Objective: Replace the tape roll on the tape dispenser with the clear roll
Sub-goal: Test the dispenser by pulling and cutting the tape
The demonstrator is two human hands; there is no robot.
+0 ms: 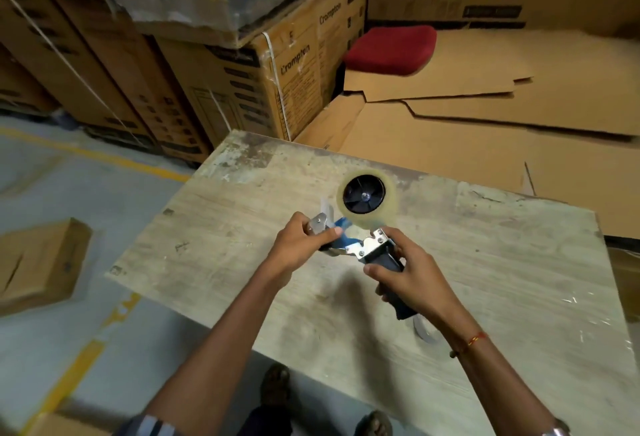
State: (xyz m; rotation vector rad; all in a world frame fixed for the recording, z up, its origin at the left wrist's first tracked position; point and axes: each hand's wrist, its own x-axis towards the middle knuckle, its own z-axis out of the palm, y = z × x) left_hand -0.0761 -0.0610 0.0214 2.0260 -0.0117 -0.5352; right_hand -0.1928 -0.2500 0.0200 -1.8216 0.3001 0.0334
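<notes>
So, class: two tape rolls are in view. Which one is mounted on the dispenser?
The clear roll, seated on the dispenser's black hub. The other roll lies flat on the table, mostly hidden beneath the right hand.

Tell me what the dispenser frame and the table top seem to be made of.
The shiny silver dispenser frame looks like bare metal: bright glare, rivets. The pale, worn table top seems to be wood or laminate: grain lines, scuffed patches; which one is unclear.

table (450, 262): worn matt wood | dispenser (370, 248): shiny metal | roll (365, 201): glossy, probably plastic
</notes>
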